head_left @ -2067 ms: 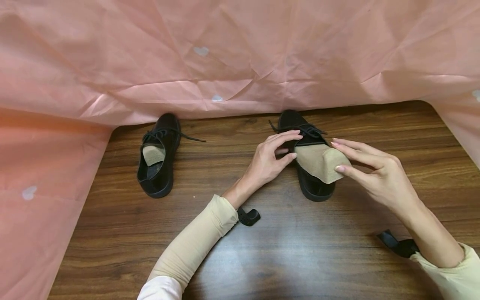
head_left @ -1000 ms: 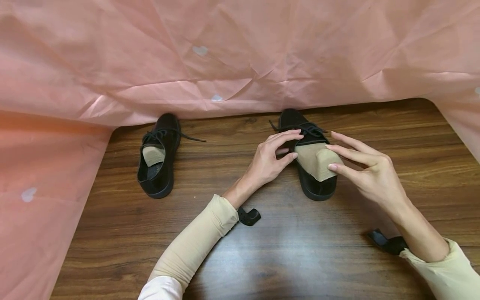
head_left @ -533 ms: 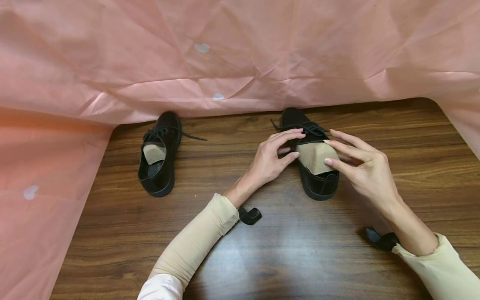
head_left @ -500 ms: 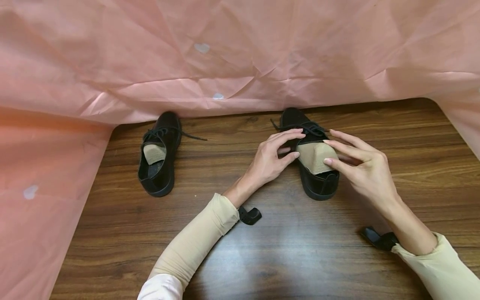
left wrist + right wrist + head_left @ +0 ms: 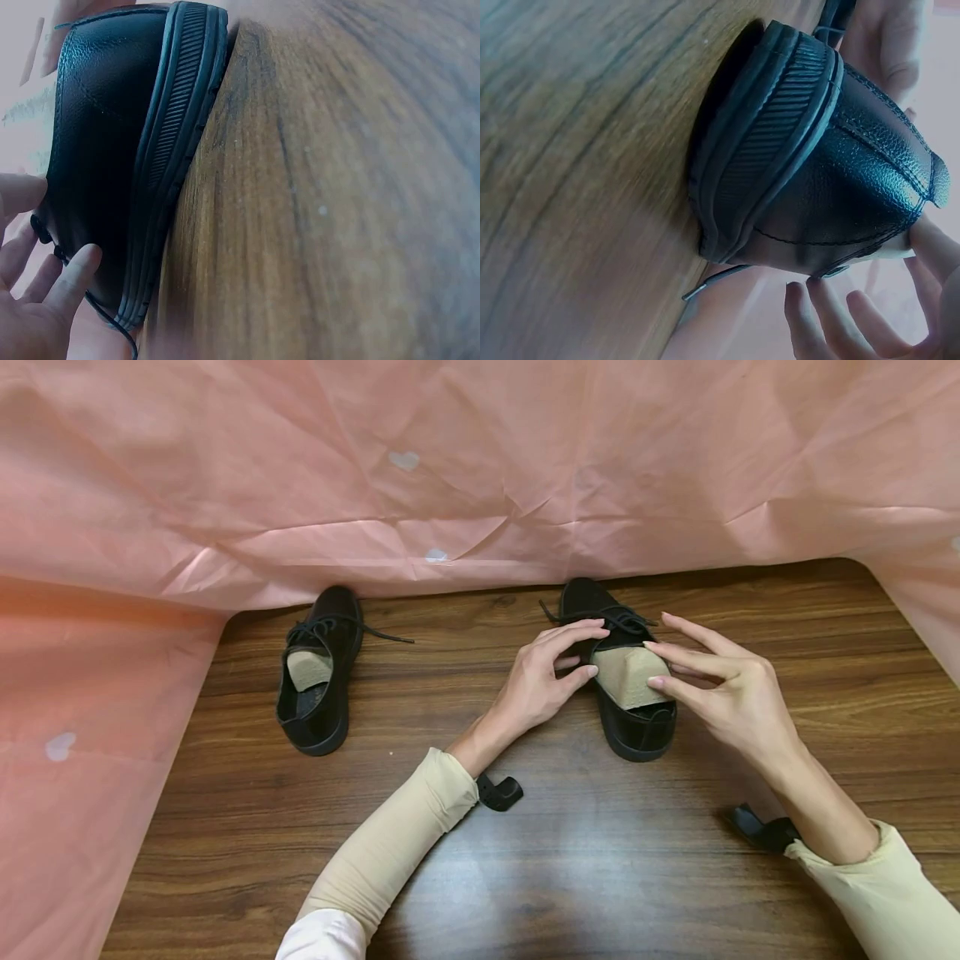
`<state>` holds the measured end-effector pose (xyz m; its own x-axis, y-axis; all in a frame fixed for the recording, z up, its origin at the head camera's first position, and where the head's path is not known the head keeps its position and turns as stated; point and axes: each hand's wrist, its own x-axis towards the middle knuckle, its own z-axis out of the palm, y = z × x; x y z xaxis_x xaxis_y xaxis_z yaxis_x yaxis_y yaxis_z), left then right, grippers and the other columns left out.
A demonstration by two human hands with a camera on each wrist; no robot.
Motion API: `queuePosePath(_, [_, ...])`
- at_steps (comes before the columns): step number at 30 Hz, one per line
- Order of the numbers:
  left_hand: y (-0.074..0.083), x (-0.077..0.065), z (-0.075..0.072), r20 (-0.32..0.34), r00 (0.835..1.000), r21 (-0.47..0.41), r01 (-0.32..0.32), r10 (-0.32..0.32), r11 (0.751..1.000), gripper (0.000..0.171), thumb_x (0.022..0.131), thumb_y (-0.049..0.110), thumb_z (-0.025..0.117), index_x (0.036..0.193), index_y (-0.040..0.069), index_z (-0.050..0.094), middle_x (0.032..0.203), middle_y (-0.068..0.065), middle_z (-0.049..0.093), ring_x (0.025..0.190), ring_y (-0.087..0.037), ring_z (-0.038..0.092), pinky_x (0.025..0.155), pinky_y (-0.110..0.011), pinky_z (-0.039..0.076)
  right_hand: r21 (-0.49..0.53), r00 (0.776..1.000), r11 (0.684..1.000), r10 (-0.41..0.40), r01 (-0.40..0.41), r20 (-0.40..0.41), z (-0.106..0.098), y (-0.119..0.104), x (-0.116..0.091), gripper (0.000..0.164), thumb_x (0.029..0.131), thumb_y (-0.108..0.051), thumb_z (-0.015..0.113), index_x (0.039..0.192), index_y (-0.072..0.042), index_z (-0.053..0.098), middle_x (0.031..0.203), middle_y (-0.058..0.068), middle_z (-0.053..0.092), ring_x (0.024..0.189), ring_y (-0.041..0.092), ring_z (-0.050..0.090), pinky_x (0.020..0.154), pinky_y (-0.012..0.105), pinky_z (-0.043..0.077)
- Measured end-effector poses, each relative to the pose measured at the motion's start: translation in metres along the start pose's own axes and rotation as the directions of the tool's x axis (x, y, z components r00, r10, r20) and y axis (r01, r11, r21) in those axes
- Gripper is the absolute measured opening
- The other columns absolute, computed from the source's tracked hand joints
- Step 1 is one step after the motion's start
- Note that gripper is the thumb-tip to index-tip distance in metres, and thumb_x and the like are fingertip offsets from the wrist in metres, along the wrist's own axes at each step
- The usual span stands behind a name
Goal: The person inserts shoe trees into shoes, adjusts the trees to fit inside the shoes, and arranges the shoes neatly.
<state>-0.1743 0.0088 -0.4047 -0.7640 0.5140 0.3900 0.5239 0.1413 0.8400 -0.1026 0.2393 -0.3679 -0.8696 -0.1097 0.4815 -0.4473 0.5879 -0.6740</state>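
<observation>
In the head view a black lace-up shoe (image 5: 637,735) stands on the right side of the wooden surface, toe pointing away. A beige moulded shoe insert (image 5: 626,672) sits in its opening, its raised block toward the heel. My left hand (image 5: 536,681) holds the shoe's left side, thumb at the opening's edge and fingers by the laces. In the left wrist view, fingertips (image 5: 84,259) touch the black upper. My right hand (image 5: 731,693) pinches the insert's raised block between thumb and fingers. The insert's front part is hidden inside the shoe.
A second black lace-up shoe (image 5: 318,718) stands at the left with a similar beige insert (image 5: 307,670) inside it. Pink cloth (image 5: 480,468) with pale hearts hangs behind both toes. Black wrist straps (image 5: 500,793) show beside the forearms, over the wood-grain surface (image 5: 420,693).
The insert has slid forward and down into the right-hand shoe, uncovering its heel rim. My right hand moved left and slightly away from me with it. My left hand stayed in place.
</observation>
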Motion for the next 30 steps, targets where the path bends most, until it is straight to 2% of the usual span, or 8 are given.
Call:
queuePosePath(4, [-0.001,0.001,0.001,0.004,1.0,-0.007,0.002,-0.002,1.0,0.041,0.092,0.005,0.07,0.132,0.012,0.064,0.145,0.004,0.053,0.131,-0.002,0.045,0.094,-0.026,0.052,-0.023,1.0,1.0,-0.012,0.012,-0.014,0.001,-0.002,0.002,0.049,0.066,0.012,0.085,0.112,-0.006,0.077,0.138,0.005,0.06,0.118,-0.003,0.056,0.081,0.006,0.042])
queuePosePath(10, [-0.001,0.001,0.001,0.008,1.0,-0.013,0.007,-0.007,1.0,0.041,0.091,0.006,0.071,0.132,0.012,0.064,0.145,0.004,0.053,0.131,-0.002,0.044,0.095,-0.026,0.051,0.001,0.999,1.0,-0.021,0.021,-0.026,0.005,0.0,0.005,0.051,0.066,0.013,0.086,0.112,-0.006,0.077,0.137,0.004,0.061,0.112,-0.004,0.061,0.085,0.007,0.044])
queuePosePath(16, [0.0,0.0,0.002,-0.001,1.0,-0.007,0.001,-0.001,1.0,0.042,0.091,0.004,0.07,0.132,0.011,0.063,0.145,0.002,0.053,0.132,-0.001,0.043,0.094,-0.028,0.052,0.03,0.999,0.999,-0.017,0.018,-0.032,0.014,0.007,0.005,0.05,0.07,0.009,0.085,0.115,-0.011,0.076,0.137,0.001,0.061,0.109,-0.002,0.063,0.084,0.008,0.047])
queuePosePath(20, [0.0,-0.001,0.003,0.003,1.0,-0.009,0.006,-0.006,1.0,0.042,0.092,0.003,0.07,0.132,0.011,0.063,0.146,0.002,0.052,0.132,-0.001,0.043,0.094,-0.031,0.053,-0.007,0.999,1.0,-0.027,0.026,-0.031,0.015,0.009,0.004,0.051,0.071,0.007,0.085,0.117,-0.014,0.076,0.137,0.001,0.061,0.109,-0.003,0.061,0.084,0.006,0.045])
queuePosePath(26, [0.0,0.0,0.003,0.003,1.0,-0.01,0.009,-0.009,1.0,0.042,0.091,0.004,0.07,0.132,0.012,0.063,0.146,0.004,0.052,0.132,-0.002,0.043,0.094,-0.025,0.051,-0.104,0.994,0.989,-0.106,0.107,0.015,0.012,0.011,0.005,0.054,0.072,0.008,0.083,0.121,-0.014,0.074,0.141,0.003,0.057,0.112,-0.009,0.056,0.087,0.004,0.039])
queuePosePath(30, [0.0,0.0,0.002,-0.002,1.0,-0.002,0.003,-0.003,1.0,0.042,0.091,0.003,0.07,0.132,0.011,0.063,0.146,0.002,0.052,0.132,-0.001,0.043,0.093,-0.024,0.051,-0.116,0.992,0.985,-0.122,0.125,0.03,0.01,0.011,0.007,0.055,0.072,0.007,0.083,0.122,-0.014,0.073,0.142,0.002,0.056,0.112,-0.011,0.055,0.085,0.003,0.039])
